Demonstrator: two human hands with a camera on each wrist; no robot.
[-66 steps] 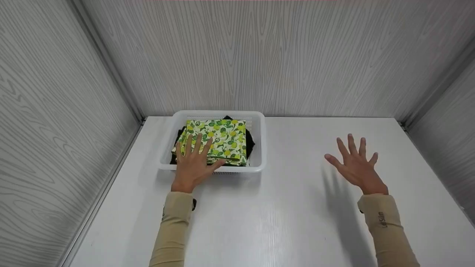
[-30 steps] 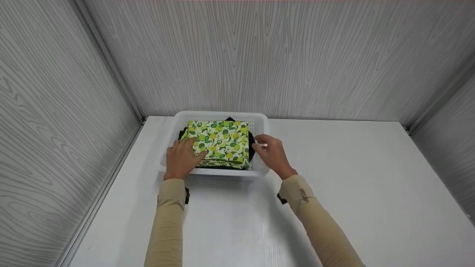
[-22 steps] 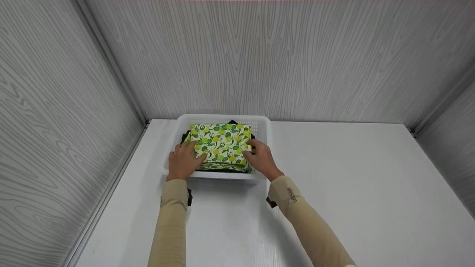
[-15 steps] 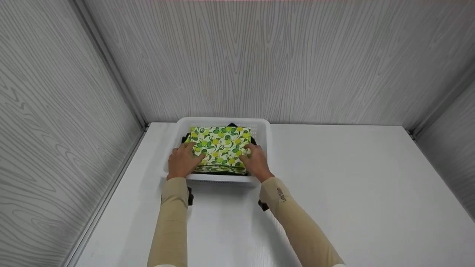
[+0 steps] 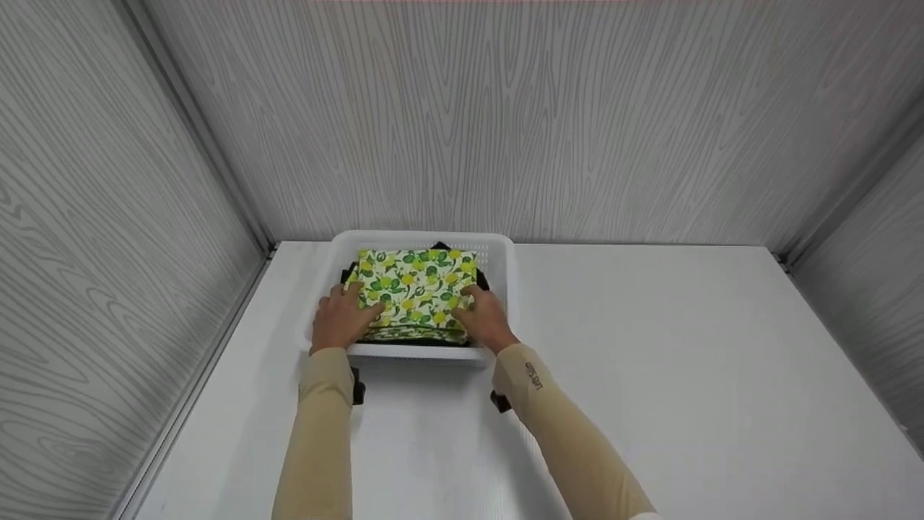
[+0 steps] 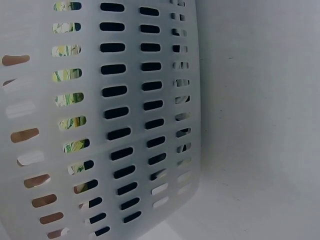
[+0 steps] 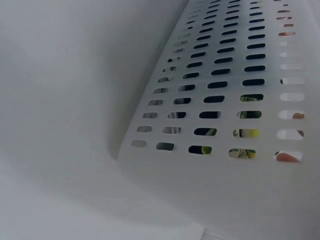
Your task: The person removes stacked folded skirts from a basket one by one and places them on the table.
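A folded cloth (image 5: 419,285) printed with yellow lemons and green leaves lies on top of the pile in a white plastic basket (image 5: 419,352). My left hand (image 5: 339,319) holds its left edge, thumb over the top. At the right edge my right hand (image 5: 489,319) grips in the same way. Black fabric (image 5: 483,280) shows under and around the print. Both wrist views look at the slotted basket wall (image 6: 94,130), which hides most of each hand; bits of print and skin show through the slots.
The basket stands on a white table (image 5: 686,375), close to the grey wood-grain back wall (image 5: 462,123). A matching side wall (image 5: 94,260) rises at the left, another at the right. Dark wrist devices (image 5: 357,387) sit under both tan sleeves.
My spread hands have come to the basket, the right one moving in from the far right. They now hold the folded cloth by its two sides. The pile looks unmoved.
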